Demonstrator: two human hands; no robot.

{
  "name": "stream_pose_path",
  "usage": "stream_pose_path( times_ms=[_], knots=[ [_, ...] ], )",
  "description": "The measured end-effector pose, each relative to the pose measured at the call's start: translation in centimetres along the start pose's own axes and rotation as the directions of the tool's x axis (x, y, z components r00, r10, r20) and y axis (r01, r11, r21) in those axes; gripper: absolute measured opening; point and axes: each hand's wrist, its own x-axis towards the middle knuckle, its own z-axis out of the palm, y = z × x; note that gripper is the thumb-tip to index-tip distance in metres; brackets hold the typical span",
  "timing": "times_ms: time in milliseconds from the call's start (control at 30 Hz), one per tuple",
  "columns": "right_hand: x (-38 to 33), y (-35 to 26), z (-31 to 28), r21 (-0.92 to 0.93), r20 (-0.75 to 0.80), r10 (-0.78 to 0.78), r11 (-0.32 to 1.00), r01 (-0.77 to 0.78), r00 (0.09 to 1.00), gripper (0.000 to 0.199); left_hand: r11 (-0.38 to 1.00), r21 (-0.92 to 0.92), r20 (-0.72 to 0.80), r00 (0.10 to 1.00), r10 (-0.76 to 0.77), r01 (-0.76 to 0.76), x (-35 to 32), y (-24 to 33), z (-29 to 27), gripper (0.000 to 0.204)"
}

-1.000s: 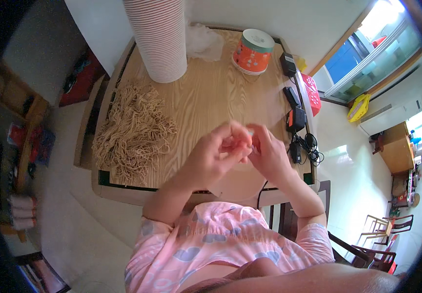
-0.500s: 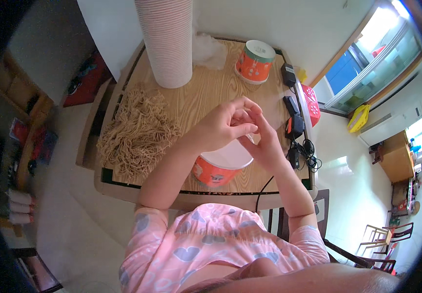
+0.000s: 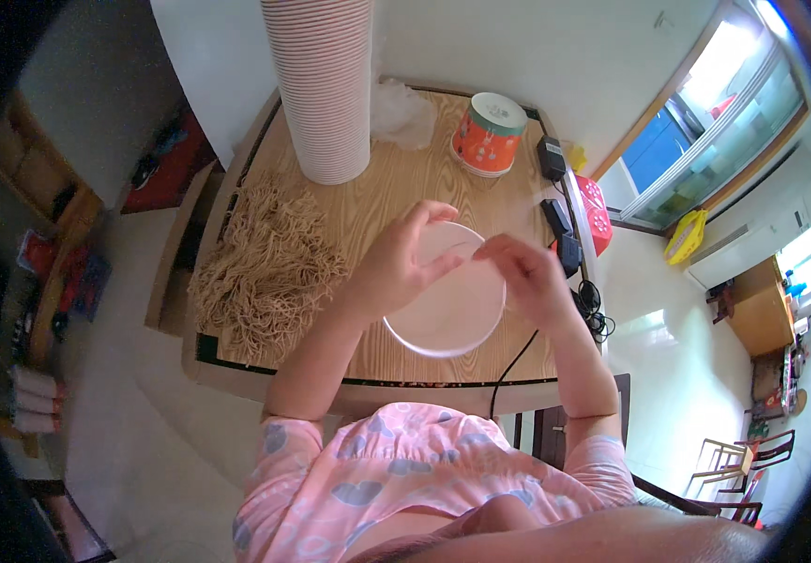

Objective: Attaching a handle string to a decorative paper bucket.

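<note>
A white-lined paper bucket (image 3: 447, 314) is tipped with its round mouth toward me, over the near middle of the table. My left hand (image 3: 396, 267) is closed on its left rim, the thumb lying across the opening and the fingers curving past the far edge. At the far right of the rim, my right hand (image 3: 527, 272) pinches what looks like a thin pale cord (image 3: 457, 247), which runs over the mouth toward the left hand. A large heap of beige cords (image 3: 265, 267) lies to the left of the bucket.
A tall stack of white-rimmed paper buckets (image 3: 321, 103) rises at the back left of the wooden table (image 3: 405, 178). Beside it lies a clear plastic bag (image 3: 402, 114). An orange and green bucket (image 3: 488, 139) stands upside down at the back right. Black adapters (image 3: 567, 253) and cables line the right edge.
The bucket has tilted so its mouth faces me. My hands, together above it before, have moved apart: the left is at the rim, the right has shifted right and pinches the cord.
</note>
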Motion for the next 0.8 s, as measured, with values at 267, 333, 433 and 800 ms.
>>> stream_pose_path(
  times_ms=[267,333,433,800],
  knots=[
    [-0.2,-1.6,0.2,0.285,0.099,0.211,0.93,-0.231,0.972,0.019,0.93,0.367,-0.213,0.972,0.101,-0.016,-3.2,-7.9,2.9,0.08],
    [-0.1,-1.4,-0.2,0.529,-0.025,0.214,0.832,-0.168,0.977,0.019,0.993,0.122,-0.246,0.969,0.023,0.007,-3.4,-9.9,3.9,0.071],
    [-0.9,-1.1,0.0,0.639,0.084,0.155,0.749,-0.173,0.984,0.019,0.986,-0.085,-0.087,0.985,-0.151,0.144,-3.0,-12.0,4.3,0.057],
    [1.3,0.9,-1.8,0.006,0.099,0.179,0.983,-0.181,0.979,0.021,0.919,0.006,-0.122,0.912,-0.391,0.395,-2.5,-11.9,4.9,0.044]
  ],
)
